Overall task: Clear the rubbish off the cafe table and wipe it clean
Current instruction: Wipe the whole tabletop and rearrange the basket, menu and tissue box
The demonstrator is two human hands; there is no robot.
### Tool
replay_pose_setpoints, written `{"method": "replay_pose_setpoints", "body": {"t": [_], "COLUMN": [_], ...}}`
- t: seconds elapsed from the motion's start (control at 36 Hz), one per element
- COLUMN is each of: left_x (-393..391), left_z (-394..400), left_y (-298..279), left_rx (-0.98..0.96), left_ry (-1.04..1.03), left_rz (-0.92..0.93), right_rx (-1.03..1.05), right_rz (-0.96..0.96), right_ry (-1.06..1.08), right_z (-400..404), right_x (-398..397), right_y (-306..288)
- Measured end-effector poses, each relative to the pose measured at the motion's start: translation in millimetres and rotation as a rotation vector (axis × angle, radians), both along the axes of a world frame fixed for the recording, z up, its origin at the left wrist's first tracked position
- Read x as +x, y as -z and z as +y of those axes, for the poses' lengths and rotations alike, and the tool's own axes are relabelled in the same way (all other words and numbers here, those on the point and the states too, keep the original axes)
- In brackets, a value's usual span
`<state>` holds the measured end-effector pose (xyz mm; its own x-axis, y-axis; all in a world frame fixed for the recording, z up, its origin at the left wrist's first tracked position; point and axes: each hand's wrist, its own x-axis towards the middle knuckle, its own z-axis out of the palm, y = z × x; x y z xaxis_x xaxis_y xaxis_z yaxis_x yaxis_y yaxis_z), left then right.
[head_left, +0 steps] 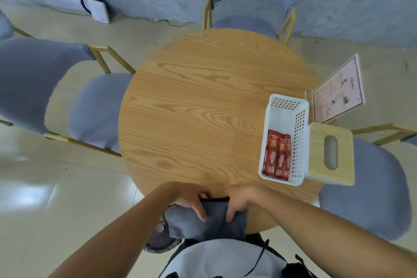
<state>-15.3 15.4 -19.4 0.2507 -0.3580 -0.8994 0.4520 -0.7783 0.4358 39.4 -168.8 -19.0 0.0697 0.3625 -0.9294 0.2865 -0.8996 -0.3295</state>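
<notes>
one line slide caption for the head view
Both hands hold a grey cloth at the near edge of a round wooden table.

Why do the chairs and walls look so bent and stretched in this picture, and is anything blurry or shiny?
Head view: the wide-angle lens bows the edges, so the grey chairs and wall curve around the round table; the floor at left shows pale window glare; the menu card is too soft to read, while the red coffee sachets stay sharp; both hands grip a grey cloth near the bottom.
</notes>
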Motion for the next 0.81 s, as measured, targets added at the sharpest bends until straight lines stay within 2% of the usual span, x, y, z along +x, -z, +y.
{"method": "replay_pose_setpoints", "body": {"t": [0.14,0.25,0.33,0.42,0.44,0.5,0.53,0.58,0.64,0.69,0.81], "left_x": [47.5,97.8,124.5,122.5,115.5,98.9,90.8,72.2,50.6,34.0,22.3], "left_z": [28.6,53.9,65.9,66.9,63.0,53.3,48.0,37.8,29.1,21.3,16.6], "left_y": [-32.7,-56.9,-69.1,-59.1,-53.9,-36.8,-24.3,2.7,25.0,40.8,52.7], "left_rx": [0.154,0.278,0.376,0.543,0.534,0.536,0.543,0.543,0.531,0.499,0.479], "left_ry": [0.177,0.064,-0.092,-0.225,-0.296,-0.358,-0.363,-0.313,-0.201,-0.117,-0.076], "left_rz": [-0.094,-0.349,-0.691,-1.241,-1.398,-1.540,-1.534,-1.406,-1.173,-0.977,-0.905], "right_rx": [0.064,0.197,0.338,0.598,0.659,0.664,0.619,0.487,0.307,0.173,0.146], "right_rz": [-0.074,-0.353,-0.696,-1.054,-1.131,-1.194,-1.176,-1.038,-0.829,-0.709,-0.729], "right_ry": [0.017,0.163,0.276,0.333,0.325,0.302,0.276,0.204,0.150,0.144,0.192], "right_z": [31.2,57.7,65.3,63.7,61.6,56.9,53.2,42.8,30.8,21.9,19.3], "right_x": [49.8,100.8,123.3,126.9,123.2,112.0,106.2,92.8,76.0,61.0,42.9], "right_y": [-19.1,-52.2,-70.8,-74.2,-70.2,-54.0,-43.6,-19.2,4.5,23.0,33.3]}}
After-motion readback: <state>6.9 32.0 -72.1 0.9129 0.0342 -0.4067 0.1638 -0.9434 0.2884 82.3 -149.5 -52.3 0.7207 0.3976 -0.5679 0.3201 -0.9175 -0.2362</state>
